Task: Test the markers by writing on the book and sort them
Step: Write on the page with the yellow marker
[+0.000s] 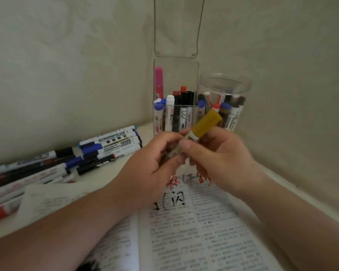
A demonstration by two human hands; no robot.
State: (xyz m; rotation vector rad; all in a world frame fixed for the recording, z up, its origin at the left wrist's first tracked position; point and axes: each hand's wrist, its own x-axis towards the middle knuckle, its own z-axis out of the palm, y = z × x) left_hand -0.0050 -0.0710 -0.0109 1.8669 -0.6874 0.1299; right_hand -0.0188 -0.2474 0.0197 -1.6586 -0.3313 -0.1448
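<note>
Both hands hold one marker with a mustard-yellow cap point(205, 124) above the open book point(194, 231). My left hand point(145, 163) grips the marker's barrel. At the cap end, the thumb and fingers of my right hand point(221, 155) are curled around it. The cap sits on the marker and points up and to the right. The book's printed page bears red and black test scribbles point(176, 192) just below the hands.
A pile of several whiteboard markers point(57, 163) lies on the table at the left. At the back stand a clear square holder point(175, 106) and a clear round jar point(225, 100), both with several markers inside. Walls close in behind and on the right.
</note>
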